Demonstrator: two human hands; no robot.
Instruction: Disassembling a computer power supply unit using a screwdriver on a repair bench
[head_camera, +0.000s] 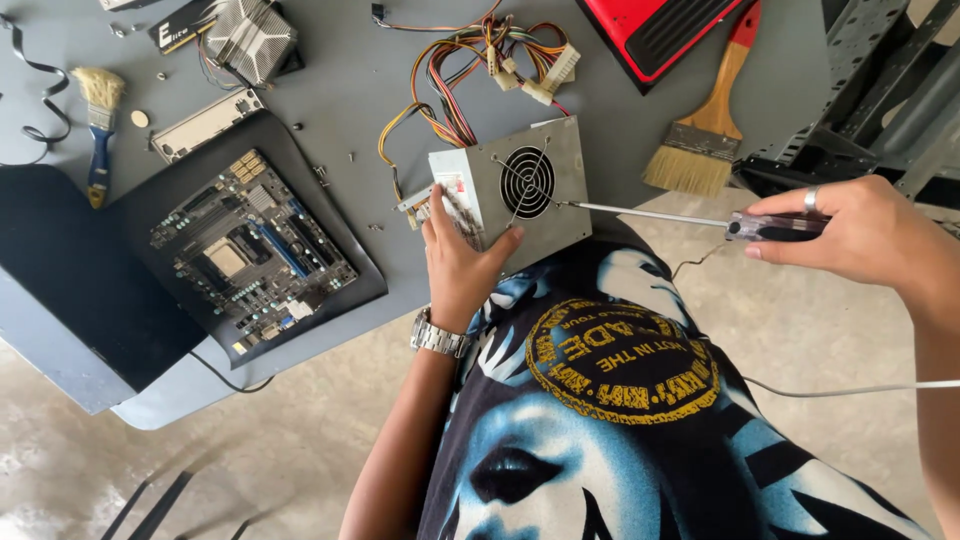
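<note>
So you've got the grey table (640, 120) taking up the top of the view, with a black mat (60, 270) on its left side and a motherboard (252, 250) lying on it. At the far right there's a dark metal frame (880, 90); can't tell much more about it.

The grey PSU (510, 190) sits at the near edge of the table, right in front of you, fan grille (527, 182) facing you. Its bundle of coloured wires (470, 60) runs away from you toward the back of the table. There's a pale label with a red patch on the PSU's left face, mostly hidden under your fingers.

Your left hand (458, 265) is clamped on the PSU's left corner, fingers spread over the side, thumb on the front. Your right hand (865, 235) is well off to the right, closed around the screwdriver (690, 218) handle. The long axis of the screwdriver runs almost level, right to left, and the tip is touching the PSU front just beside the right edge of the grille. So the left hand is the nearer one; the right only reaches in through the shaft.

Smaller stuff: a red panel (650, 30) at the top, a big wooden brush (705, 130) beside it, a heatsink (250, 40) top left, a small blue brush (98, 130) far left
</note>
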